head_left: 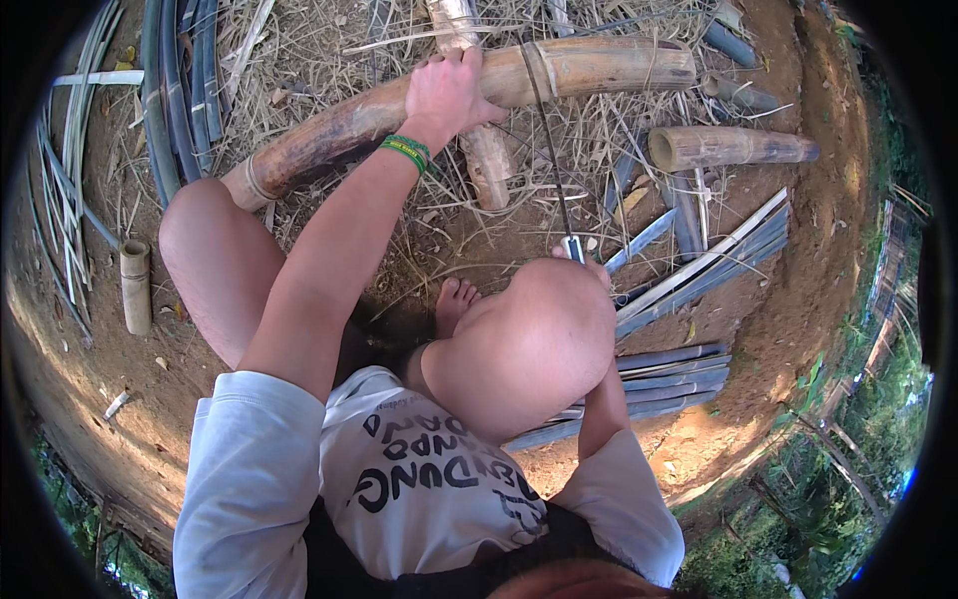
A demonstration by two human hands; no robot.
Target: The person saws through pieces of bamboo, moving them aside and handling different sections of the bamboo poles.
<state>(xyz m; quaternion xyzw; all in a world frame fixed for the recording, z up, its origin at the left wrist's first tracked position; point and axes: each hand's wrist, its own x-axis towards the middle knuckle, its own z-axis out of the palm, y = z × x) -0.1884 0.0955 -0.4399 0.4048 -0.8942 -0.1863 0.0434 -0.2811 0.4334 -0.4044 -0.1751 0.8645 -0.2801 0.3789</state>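
Note:
A thick tan bamboo pole (609,68) lies across in front of me, slanting down to the left beside my bent knee. Gripping its top is my left hand (446,93), fingers over the far side and thumb out to the right. A short log (486,170) passes beneath the pole. The long thin blade of a saw (555,150) crosses the pole near a joint, right of my left hand. My right hand (597,270), mostly hidden behind my raised knee, is closed at the saw's handle.
A cut bamboo tube (733,147) lies at the right, and a short bamboo piece (136,288) at the left. Split bamboo strips (714,265) are stacked on the right; dark bamboo lengths (175,95) lie far left. Dry shavings (329,60) cover the dirt.

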